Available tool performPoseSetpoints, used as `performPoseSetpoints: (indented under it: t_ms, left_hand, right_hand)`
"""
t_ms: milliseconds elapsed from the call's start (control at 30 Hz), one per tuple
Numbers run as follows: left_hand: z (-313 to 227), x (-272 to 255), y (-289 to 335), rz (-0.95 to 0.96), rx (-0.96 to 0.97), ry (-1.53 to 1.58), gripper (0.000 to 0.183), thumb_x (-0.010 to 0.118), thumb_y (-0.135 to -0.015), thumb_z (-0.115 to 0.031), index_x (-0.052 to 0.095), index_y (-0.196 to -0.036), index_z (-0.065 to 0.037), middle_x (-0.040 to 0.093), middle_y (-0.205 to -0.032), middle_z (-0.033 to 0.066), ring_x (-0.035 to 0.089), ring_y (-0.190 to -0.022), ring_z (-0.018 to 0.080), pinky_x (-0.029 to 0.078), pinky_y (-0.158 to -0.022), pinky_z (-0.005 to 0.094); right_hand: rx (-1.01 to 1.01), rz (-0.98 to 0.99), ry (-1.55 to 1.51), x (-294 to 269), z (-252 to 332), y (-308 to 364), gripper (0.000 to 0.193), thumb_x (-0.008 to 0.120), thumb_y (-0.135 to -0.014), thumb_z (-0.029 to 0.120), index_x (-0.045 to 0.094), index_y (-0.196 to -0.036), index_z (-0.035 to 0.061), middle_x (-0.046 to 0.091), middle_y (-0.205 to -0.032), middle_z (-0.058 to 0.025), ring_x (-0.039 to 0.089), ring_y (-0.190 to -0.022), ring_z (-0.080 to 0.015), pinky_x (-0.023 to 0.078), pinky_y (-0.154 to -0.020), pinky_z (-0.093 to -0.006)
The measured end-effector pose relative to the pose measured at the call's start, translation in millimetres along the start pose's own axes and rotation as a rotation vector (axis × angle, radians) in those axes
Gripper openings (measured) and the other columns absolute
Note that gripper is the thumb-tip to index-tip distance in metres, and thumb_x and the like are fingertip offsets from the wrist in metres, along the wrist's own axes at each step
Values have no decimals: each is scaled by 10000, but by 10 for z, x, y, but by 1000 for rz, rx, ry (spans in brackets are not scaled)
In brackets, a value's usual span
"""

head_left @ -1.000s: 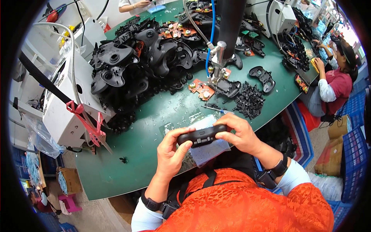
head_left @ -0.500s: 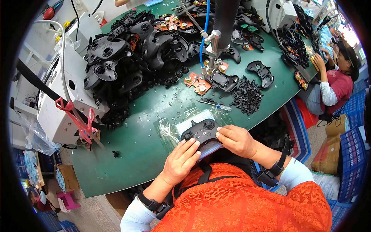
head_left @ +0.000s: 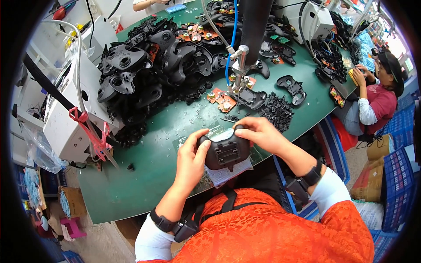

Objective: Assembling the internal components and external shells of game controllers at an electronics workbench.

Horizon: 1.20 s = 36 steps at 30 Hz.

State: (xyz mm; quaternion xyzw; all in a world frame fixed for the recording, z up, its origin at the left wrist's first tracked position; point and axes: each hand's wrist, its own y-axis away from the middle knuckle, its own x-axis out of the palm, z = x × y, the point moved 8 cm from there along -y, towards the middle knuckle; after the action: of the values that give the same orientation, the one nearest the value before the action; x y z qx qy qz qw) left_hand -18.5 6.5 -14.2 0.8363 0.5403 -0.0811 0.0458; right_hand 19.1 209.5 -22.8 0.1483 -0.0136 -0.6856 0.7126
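A black game controller [head_left: 227, 153] is held up over the near edge of the green table, its back with the battery bay facing up. My left hand [head_left: 193, 151] grips its left handle, thumb on top. On the other handle, my right hand [head_left: 258, 133] closes with thumb and fingers. Below the controller lies a sheet of printed paper [head_left: 230, 172]. Beyond my hands stands a metal screwdriving head [head_left: 240, 65] with a blue hose, over a black shell and orange circuit boards [head_left: 222, 100].
A large heap of black controller shells [head_left: 162, 57] covers the back left. Small black parts [head_left: 277, 111] are piled right of centre, near a loose shell [head_left: 291, 90]. Loose screws lie scattered mid-table. A white machine [head_left: 74, 118] stands left. A co-worker [head_left: 379, 92] sits far right.
The controller has been turned over, from its button face up to its back up. Both hands have shifted from resting on its face to gripping the handles.
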Motion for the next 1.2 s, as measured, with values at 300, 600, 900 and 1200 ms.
performPoseSetpoints:
  t_ms: [300,600,900,1200]
  left_hand:
    - [-243,378,106,61,512,-672,543,784,-775,-129,575,-1260,-3,529,-1324,225,527,-1185,418,439,-1001,485]
    - [-209,692,195,143,592,-791,666,847,-640,-155,593,-1238,-8,522,-1291,213,528,-1176,392,432,-994,494]
    - [-229,583,18,154,396,-473,720,848,-737,-230,491,-1319,-2,549,-1224,212,564,-1116,389,469,-957,453]
    - [-135,807,-336,327,67,-687,705,813,-738,-243,496,-1312,15,623,-1212,240,601,-1150,389,470,-963,461]
  right_hand:
    - [139,111,98,74,-445,-452,302,682,-941,290,689,-993,-7,642,-757,-26,579,-632,-99,484,-524,-277]
    - [119,93,128,81,-259,-348,304,646,-971,303,653,-1017,3,617,-707,-33,590,-582,-108,492,-532,-258]
    - [111,45,-210,57,-509,-230,372,734,-905,172,597,-1175,-46,672,-955,-60,622,-824,-101,511,-673,-256]
    - [-76,-26,-41,-48,-474,-178,350,794,-846,187,622,-1080,-7,645,-842,-22,584,-743,-87,507,-681,-273]
